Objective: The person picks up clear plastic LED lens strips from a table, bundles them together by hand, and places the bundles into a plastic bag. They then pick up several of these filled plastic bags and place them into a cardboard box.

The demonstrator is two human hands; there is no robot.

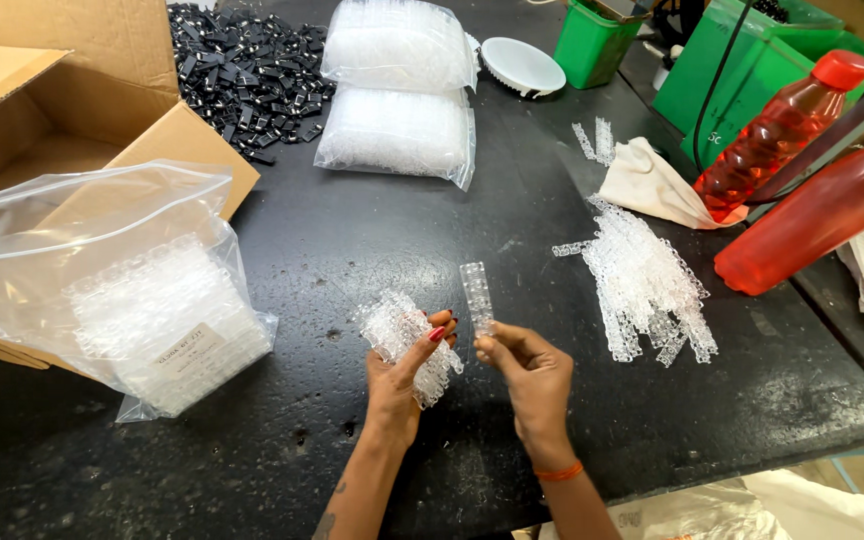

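My left hand (404,372) grips a bundle of clear plastic strips (400,333) over the black table (332,240). Beside it, my right hand (529,372) pinches a single clear plastic strip (477,296) by its lower end and holds it upright. The two hands nearly touch at the fingertips. A loose pile of the same clear strips (644,283) lies on the table to the right of my hands.
An open plastic bag of clear strips (142,300) sits at the left, against a cardboard box (42,110). Two sealed bags (399,90) and a heap of black parts (247,70) lie at the back. Red bottles (812,200), green bins (742,70), a white cloth (652,185) and a white disc (522,66) stand at the right.
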